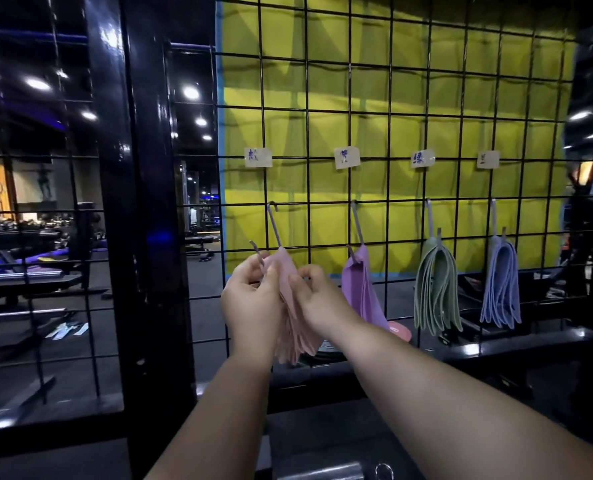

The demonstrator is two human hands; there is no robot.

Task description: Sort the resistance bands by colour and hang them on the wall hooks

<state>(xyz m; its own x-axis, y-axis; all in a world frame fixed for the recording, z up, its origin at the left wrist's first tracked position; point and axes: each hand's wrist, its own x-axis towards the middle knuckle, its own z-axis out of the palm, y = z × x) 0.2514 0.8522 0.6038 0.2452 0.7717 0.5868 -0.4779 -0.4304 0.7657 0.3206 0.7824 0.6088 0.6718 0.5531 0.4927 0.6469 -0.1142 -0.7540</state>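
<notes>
My left hand (250, 303) and right hand (317, 299) both pinch the pink bands (297, 336) at the hook (275, 226), near hanging purple bands (361, 292), green bands (435, 289) and blue bands (501, 285).

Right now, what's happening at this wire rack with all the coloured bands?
A person is sorting resistance bands onto hooks on a black wire grid. Their left grip and right grip both pinch the pink bands at the leftmost hook, apparently threading them on. The purple bands, green bands and blue bands already hang on their own hooks further right, each under a paper label.
</notes>
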